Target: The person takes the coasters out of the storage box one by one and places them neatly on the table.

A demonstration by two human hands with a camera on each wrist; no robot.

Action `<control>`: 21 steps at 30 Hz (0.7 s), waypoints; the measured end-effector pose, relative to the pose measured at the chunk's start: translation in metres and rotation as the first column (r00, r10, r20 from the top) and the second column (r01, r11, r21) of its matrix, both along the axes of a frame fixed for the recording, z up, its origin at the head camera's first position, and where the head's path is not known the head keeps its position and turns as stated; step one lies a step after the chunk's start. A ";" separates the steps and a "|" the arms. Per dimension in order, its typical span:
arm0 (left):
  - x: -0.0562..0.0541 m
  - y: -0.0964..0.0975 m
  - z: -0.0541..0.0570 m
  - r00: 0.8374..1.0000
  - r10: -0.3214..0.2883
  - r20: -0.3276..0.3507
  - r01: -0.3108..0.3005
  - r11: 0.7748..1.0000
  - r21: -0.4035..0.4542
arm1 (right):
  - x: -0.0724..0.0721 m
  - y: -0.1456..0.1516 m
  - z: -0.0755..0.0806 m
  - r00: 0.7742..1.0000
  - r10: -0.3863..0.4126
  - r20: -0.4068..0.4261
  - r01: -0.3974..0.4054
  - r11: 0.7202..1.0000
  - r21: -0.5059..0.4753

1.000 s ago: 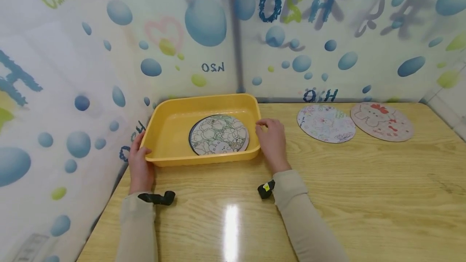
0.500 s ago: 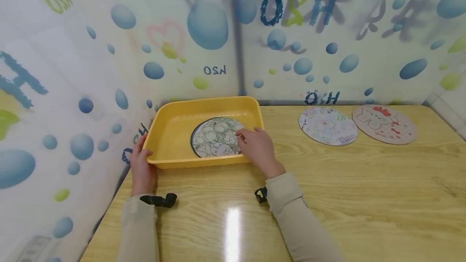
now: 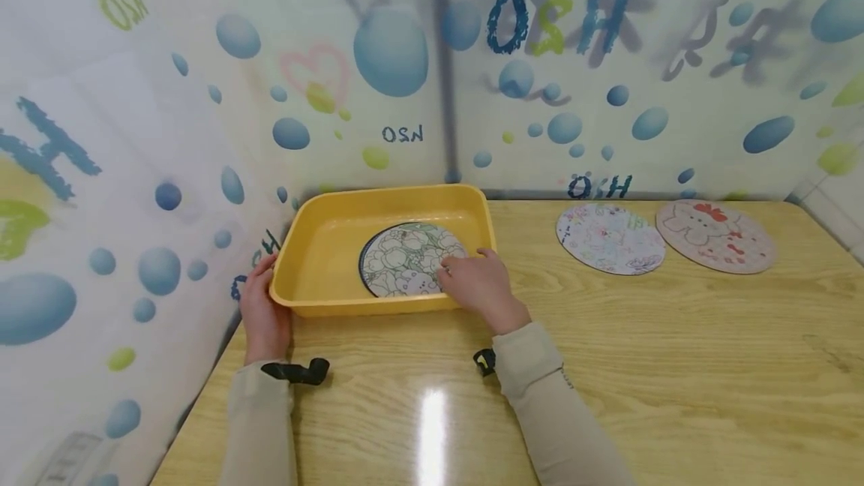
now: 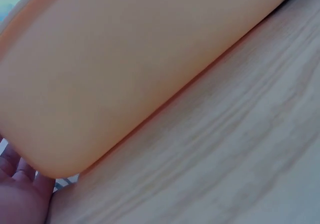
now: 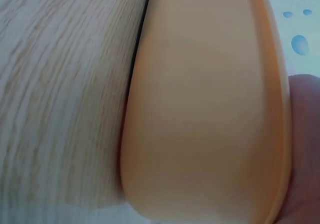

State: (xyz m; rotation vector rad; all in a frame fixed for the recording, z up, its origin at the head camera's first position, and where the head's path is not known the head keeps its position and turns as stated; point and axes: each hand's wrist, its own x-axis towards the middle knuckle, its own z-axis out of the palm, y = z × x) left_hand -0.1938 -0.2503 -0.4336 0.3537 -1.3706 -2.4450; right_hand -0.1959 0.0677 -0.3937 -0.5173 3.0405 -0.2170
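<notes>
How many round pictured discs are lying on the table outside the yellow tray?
2: the whitish disc, right of the tray, and the pinkish disc beside it, farther right. Others beneath them could be hidden.

This looks like a screened-off work corner: a wood-grain table [image 3: 675, 366] meets walls [image 3: 405, 171] covered with blue bubbles and lettering. The kind of building cannot be told.

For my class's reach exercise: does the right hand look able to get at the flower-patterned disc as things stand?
Probably yes: the right hand reaches over the near rim of the yellow tray to the flower-patterned disc, and no other object covers it.
</notes>
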 end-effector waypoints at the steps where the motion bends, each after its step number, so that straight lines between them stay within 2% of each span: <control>1: 0.000 0.000 0.000 1.000 0.003 0.008 -0.003 1.000 -0.008 | 0.001 -0.001 0.001 1.000 -0.001 0.008 0.001 1.000 0.015; 9: -0.001 0.003 0.000 0.997 -0.027 0.071 0.037 0.990 -0.136 | 0.007 -0.004 0.008 0.997 -0.047 0.054 0.044 0.998 0.042; 16: 0.001 0.005 0.001 0.995 -0.048 0.089 0.065 0.978 -0.198 | 0.007 -0.005 0.009 0.997 -0.079 0.028 0.079 0.997 -0.005; 21: 0.003 0.004 0.001 0.993 -0.055 0.102 0.075 0.976 -0.202 | 0.006 -0.007 0.004 0.993 -0.119 -0.013 0.117 0.989 -0.092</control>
